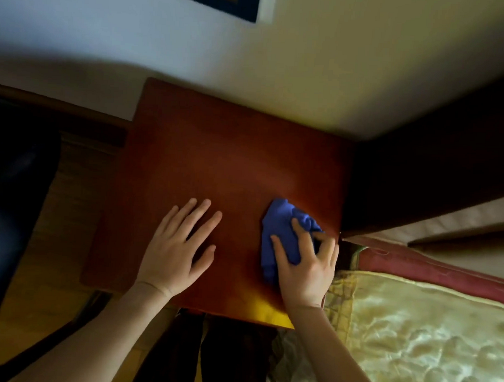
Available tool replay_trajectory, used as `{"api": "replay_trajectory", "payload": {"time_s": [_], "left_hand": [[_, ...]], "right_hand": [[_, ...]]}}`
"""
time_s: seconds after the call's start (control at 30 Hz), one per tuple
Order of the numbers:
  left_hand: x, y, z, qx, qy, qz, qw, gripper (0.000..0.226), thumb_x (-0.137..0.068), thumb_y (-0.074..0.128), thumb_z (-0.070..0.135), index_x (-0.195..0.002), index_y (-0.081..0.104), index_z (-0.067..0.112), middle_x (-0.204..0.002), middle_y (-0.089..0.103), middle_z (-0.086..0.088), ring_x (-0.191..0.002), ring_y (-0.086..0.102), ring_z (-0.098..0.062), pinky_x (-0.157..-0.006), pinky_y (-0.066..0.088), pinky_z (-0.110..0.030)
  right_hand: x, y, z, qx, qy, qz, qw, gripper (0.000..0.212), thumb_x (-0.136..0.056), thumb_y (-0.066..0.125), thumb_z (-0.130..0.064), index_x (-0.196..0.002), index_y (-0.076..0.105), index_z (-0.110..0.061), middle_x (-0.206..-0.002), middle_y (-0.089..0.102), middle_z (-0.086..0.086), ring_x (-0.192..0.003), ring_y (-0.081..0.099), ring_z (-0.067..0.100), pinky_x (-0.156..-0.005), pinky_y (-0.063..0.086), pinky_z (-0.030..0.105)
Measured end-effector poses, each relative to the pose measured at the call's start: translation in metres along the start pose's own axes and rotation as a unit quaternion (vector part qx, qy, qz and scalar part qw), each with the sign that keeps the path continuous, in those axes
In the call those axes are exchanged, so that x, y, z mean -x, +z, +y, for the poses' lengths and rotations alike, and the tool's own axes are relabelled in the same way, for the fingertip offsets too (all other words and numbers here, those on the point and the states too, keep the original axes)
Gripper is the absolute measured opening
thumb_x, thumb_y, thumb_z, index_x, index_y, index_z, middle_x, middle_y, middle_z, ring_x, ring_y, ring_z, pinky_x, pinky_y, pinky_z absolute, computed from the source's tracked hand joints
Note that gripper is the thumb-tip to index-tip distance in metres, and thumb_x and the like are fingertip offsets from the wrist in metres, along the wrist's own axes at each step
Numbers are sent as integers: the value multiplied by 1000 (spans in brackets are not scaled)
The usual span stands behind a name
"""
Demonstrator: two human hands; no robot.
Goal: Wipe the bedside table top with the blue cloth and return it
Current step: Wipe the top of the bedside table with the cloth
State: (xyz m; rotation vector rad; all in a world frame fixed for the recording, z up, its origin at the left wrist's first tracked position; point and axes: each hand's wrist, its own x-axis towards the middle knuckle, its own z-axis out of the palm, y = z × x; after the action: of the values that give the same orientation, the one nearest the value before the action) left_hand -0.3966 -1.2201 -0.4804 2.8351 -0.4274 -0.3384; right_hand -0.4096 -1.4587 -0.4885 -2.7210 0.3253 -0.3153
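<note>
The reddish-brown wooden top of the bedside table (217, 160) fills the middle of the view. A crumpled blue cloth (281, 224) lies near its right front corner. My right hand (308, 265) presses down on the cloth, fingers curled over its near half. My left hand (176, 245) rests flat on the bare wood to the left of the cloth, fingers spread, holding nothing.
A bed with a gold quilted cover (426, 343) and red trim abuts the table's right side. A dark headboard (433, 170) stands at the right rear. A dark chair (11, 194) sits on the wooden floor at left. The white wall (250, 60) runs behind the table.
</note>
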Motion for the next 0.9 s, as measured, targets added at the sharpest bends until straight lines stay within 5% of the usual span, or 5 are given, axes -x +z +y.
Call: {"api": "replay_trajectory", "payload": {"time_s": [0.37, 0.6, 0.8, 0.9], "left_hand": [[0, 3, 0, 17, 11, 23, 1000, 55, -94, 43, 41, -147, 37, 25, -156, 32, -4, -144, 29, -25, -118, 23, -47], [0, 2, -1, 10, 5, 5, 1000, 56, -94, 40, 43, -148, 34, 26, -156, 31, -4, -144, 28, -26, -118, 22, -47], [1, 5, -2, 9, 1, 11, 1000, 56, -94, 42, 43, -148, 34, 27, -157, 29, -2, -145, 26, -23, -118, 23, -46], [2, 1, -1, 6, 4, 3, 1000, 57, -93, 46, 41, -147, 36, 27, -156, 31, -2, -145, 27, -23, -118, 24, -46]], "right_hand": [[-153, 43, -34, 8, 73, 32, 997, 48, -86, 62, -55, -115, 72, -18, -105, 57, 19, -96, 54, 39, -79, 49, 43], [-101, 32, -29, -44, -169, -71, 982, 42, -88, 67, -47, -117, 71, -17, -103, 55, 14, -92, 53, 33, -76, 50, 40], [-142, 38, -10, -8, 154, 53, 987, 46, -86, 65, -53, -116, 71, -19, -111, 56, 22, -101, 53, 42, -86, 39, 40], [-148, 70, -84, 17, 98, 59, 993, 43, -82, 66, -52, -104, 74, -16, -102, 60, 23, -91, 55, 43, -79, 40, 43]]}}
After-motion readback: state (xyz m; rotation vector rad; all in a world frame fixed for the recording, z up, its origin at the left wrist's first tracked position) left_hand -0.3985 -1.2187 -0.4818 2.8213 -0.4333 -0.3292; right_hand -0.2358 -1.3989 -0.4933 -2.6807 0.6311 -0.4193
